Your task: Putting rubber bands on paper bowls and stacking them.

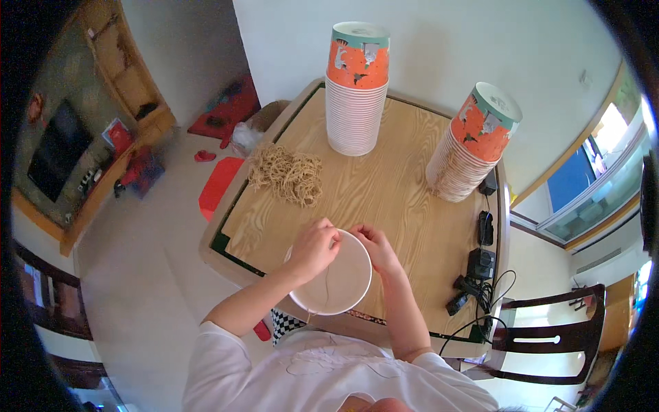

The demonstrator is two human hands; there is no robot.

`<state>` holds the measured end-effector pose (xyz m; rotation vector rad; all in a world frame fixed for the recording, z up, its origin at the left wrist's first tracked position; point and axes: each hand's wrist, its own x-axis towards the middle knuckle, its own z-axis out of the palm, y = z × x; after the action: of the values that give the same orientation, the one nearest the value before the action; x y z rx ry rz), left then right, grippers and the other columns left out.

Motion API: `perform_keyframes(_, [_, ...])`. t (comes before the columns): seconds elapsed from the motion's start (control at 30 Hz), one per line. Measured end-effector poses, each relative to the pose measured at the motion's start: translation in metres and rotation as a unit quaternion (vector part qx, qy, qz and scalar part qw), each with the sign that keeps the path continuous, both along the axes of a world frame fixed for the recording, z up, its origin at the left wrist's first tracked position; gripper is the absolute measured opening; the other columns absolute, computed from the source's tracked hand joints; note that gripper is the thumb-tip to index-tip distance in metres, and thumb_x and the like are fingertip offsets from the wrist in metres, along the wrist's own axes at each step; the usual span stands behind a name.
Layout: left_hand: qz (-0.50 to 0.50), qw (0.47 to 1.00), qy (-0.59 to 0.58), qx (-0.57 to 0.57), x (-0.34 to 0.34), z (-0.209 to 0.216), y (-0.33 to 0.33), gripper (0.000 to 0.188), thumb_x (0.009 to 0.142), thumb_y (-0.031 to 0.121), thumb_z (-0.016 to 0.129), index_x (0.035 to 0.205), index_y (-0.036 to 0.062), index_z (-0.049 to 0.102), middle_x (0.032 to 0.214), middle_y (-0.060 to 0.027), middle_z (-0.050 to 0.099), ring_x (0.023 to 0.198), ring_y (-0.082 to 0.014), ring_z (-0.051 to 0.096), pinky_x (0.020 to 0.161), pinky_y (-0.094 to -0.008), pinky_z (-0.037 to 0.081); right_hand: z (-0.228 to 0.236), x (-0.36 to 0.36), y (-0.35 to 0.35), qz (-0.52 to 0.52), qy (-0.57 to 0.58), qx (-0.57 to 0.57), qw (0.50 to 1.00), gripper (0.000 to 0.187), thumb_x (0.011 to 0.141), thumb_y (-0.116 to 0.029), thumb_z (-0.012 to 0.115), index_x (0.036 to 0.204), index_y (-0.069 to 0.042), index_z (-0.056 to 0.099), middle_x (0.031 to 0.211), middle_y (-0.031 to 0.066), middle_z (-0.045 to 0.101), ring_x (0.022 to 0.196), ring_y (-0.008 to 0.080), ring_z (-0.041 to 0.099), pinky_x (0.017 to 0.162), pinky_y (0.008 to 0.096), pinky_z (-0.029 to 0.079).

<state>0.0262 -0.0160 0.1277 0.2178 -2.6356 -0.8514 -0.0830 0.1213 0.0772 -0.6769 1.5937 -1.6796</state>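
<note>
A round white paper bucket [351, 278], its open mouth facing up, is at the table's near edge in front of me. Over its far left rim my left hand [317, 248] is closed in a pinch on a thin piece of twine [327, 285]. The twine runs down inside the bucket, and a short end shows at the near rim. At the far right rim my right hand [377, 248] is closed, with its fingertips gripping the bucket's edge. Anything smaller between those fingertips cannot be made out. Beyond my left hand lies a tangled heap of brown twine [287, 176].
An upside-down stack of orange and green paper buckets [357, 89] stands at the back of the wooden table [391, 192]. A second stack [470, 147] leans at the right. Black adapters and cables [482, 264] line the right edge, near a dark wooden chair [549, 336].
</note>
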Motion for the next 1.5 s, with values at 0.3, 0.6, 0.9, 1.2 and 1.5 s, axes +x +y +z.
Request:
perform_keyframes(0.3, [0.013,0.996,0.004,-0.090,0.004,-0.001,-0.001,0.010,0.070,0.017,0.066,0.072,0.0079,0.063,0.086,-0.0062,0.056,0.087,-0.0245,0.053,0.076,-0.0389,0.040,0.024,0.011,0.002,-0.105,0.057,-0.065,0.991,0.005,0.088,-0.006,0.053,0.086,-0.001,0.054,0.077,0.0021,0.059,0.069,0.0074,0.054,0.061,0.0215,0.045])
perform_keyframes(0.6, [0.017,0.973,-0.024,-0.228,0.004,0.011,0.004,0.009,0.069,0.016,0.065,0.072,0.0073,0.064,0.080,-0.0089,0.058,0.085,-0.0268,0.055,0.078,-0.0414,0.039,0.053,0.036,0.003,-0.095,0.473,0.088,0.872,0.011,0.077,-0.002,0.060,0.086,-0.001,0.054,0.083,0.0150,0.058,0.079,0.0314,0.057,0.069,0.0361,0.046])
perform_keyframes(0.9, [-0.001,0.993,-0.024,-0.115,0.019,0.001,0.001,0.008,0.070,0.015,0.064,0.072,0.0082,0.065,0.080,-0.0088,0.058,0.084,-0.0257,0.056,0.076,-0.0406,0.040,0.061,0.033,0.007,-0.011,0.409,0.092,0.908,0.012,0.077,-0.001,0.059,0.088,-0.001,0.054,0.083,0.0146,0.059,0.079,0.0311,0.058,0.069,0.0358,0.047])
perform_keyframes(1.2, [0.018,0.974,-0.040,-0.223,0.015,-0.001,0.004,0.014,0.067,0.017,0.065,0.075,0.0051,0.066,0.089,-0.0088,0.058,0.097,-0.0247,0.050,0.084,-0.0418,0.036,0.059,0.043,0.000,-0.049,0.458,0.097,0.882,0.009,0.078,-0.001,0.059,0.085,-0.001,0.054,0.080,0.0127,0.058,0.078,0.0301,0.058,0.068,0.0356,0.046])
perform_keyframes(1.5, [0.001,0.996,-0.089,-0.001,0.030,0.000,-0.007,0.014,0.070,0.018,0.066,0.080,0.0076,0.067,0.100,-0.0098,0.057,0.104,-0.0293,0.047,0.087,-0.0466,0.035,0.055,0.041,0.000,-0.035,0.440,0.096,0.892,0.008,0.078,-0.002,0.059,0.085,-0.001,0.055,0.078,0.0115,0.058,0.075,0.0280,0.057,0.069,0.0337,0.045])
